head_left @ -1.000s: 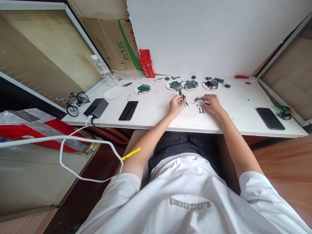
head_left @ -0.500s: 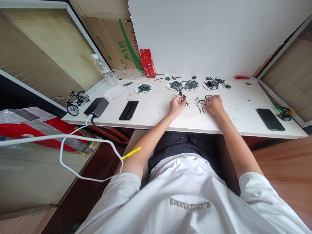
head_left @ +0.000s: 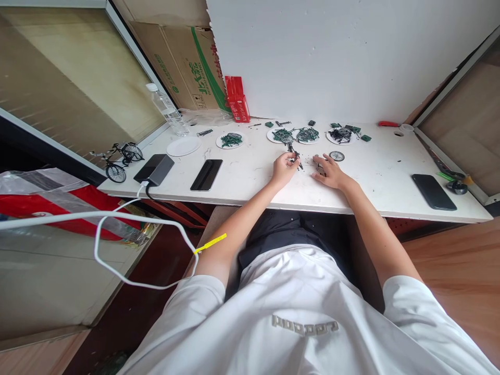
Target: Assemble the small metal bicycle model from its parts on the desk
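Pinched in the fingers of my left hand (head_left: 286, 169) is a small black model bicycle frame (head_left: 296, 156), with a spoked wheel at its far end near the plates. My right hand (head_left: 332, 172) lies low over the table with its fingers spread. Beneath those fingers are thin dark model parts (head_left: 320, 169), mostly hidden by the hand. A loose black spoked wheel (head_left: 336, 155) rests just beyond my right hand. White plates heaped with green and black small parts (head_left: 307, 135) stand behind both hands.
On the left are a finished-looking model bicycle (head_left: 117, 161), a black power adapter (head_left: 154, 170), a phone (head_left: 207, 175), a bare white plate (head_left: 183, 146) and a water bottle (head_left: 167, 110). Another phone (head_left: 433, 191) lies at right. A white cable (head_left: 97, 250) loops by my left arm.
My right hand has moved left and nearer to me, from beside the loose wheel to over the thin parts, and its fingers have spread. My left hand has stayed in place.
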Action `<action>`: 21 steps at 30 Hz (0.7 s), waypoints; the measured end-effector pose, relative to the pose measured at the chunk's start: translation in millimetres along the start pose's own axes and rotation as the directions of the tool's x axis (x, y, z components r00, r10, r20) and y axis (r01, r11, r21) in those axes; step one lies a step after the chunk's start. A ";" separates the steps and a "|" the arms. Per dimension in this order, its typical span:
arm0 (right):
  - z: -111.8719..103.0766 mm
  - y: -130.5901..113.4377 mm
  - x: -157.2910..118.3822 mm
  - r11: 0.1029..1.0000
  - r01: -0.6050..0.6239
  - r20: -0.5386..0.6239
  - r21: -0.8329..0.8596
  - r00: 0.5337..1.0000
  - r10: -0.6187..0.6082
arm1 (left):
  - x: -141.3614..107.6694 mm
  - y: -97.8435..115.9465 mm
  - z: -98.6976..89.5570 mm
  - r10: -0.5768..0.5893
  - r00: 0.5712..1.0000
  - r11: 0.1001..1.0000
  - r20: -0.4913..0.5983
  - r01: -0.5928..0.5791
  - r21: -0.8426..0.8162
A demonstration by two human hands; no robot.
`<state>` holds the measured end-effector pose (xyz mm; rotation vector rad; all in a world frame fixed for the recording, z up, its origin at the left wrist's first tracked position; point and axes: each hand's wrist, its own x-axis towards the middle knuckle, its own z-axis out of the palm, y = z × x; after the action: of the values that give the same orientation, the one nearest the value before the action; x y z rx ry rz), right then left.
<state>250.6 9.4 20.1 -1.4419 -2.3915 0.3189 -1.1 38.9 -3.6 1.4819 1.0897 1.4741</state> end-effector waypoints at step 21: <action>8.7 16.1 6.8 0.998 -0.047 -0.274 -0.048 0.961 0.032 | -0.1 0.8 -0.2 0.015 1.000 1.000 0.013 -0.015 0.002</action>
<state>257.4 22.7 7.4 -1.4533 -2.1663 0.0583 -1.3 38.5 -2.9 1.5022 1.0753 1.4725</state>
